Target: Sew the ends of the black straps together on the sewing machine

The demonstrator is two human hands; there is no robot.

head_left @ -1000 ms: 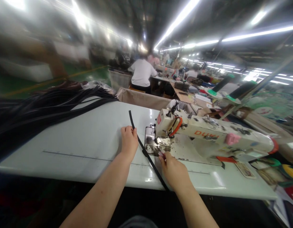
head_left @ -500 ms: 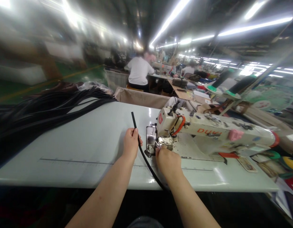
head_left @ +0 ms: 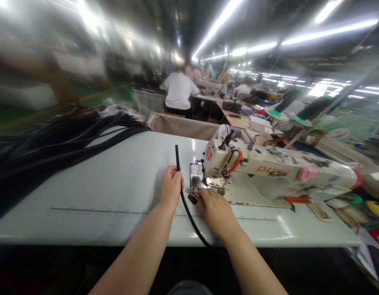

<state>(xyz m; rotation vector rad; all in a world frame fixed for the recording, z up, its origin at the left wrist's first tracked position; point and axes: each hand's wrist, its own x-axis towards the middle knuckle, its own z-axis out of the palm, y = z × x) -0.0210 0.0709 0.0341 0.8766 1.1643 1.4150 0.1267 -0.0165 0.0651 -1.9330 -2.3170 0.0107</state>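
My left hand (head_left: 172, 183) is closed around a narrow black strip (head_left: 191, 219), a little below its free end. The end stands up above my fist, while the rest curves down over the table's front edge. My right hand (head_left: 216, 209) is closed low beside the needle area of a sewing machine (head_left: 253, 164), its fingertips by the metal plate (head_left: 196, 180). A small shiny thing shows at those fingertips, too small to name. Part of the strip's lower length is hidden below the table edge.
A heap of long black strips (head_left: 63, 143) covers the left of the pale table (head_left: 122, 176), which has a printed ruler line. Behind the table stands a beige fabric-lined bin (head_left: 183, 125). Thread cones (head_left: 312, 107) rise at right. A person in white (head_left: 179, 91) sits farther back.
My right hand has shifted slightly left, away from the needle, and its fingers now extend more to the left. The strip's free end has swung right and stands more upright.
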